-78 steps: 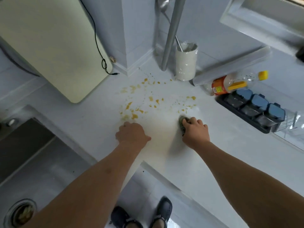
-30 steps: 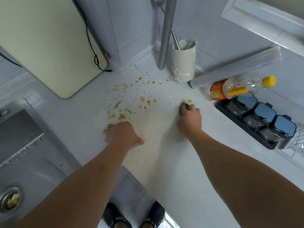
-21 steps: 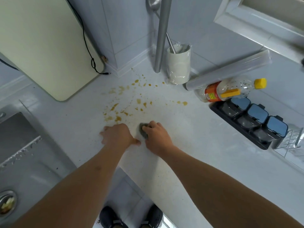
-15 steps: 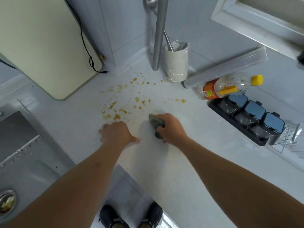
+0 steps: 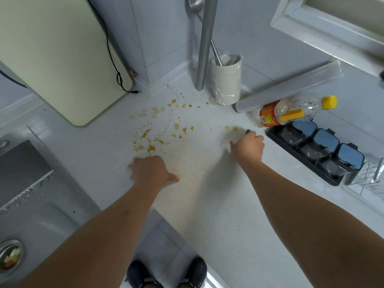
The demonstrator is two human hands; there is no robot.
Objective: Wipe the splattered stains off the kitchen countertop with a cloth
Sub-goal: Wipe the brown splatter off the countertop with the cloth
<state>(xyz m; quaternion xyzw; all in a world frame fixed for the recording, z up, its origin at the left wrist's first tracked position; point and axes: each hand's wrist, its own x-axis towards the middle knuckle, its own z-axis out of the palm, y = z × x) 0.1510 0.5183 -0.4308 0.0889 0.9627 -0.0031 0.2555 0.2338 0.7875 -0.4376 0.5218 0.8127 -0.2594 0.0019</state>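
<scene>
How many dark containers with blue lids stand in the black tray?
3, side by side in the black tray at the right: nearest the bottle, middle, nearest the wire rack. None seems hidden.

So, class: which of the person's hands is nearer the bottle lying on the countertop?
Right. The right hand wipes just in front of the bottle, a little to its left; the left hand rests much farther away, near the counter edge.

My right hand (image 5: pixel 247 146) with cloth (image 5: pixel 248 132) swept from centre of countertop (image 5: pixel 207 204), beside my left hand, out right to the two far-right stains (image 5: pixel 231 128), near bottle (image 5: pixel 288 113). Those two spots now smeared, fainter. Cloth almost hidden under fingers.
</scene>
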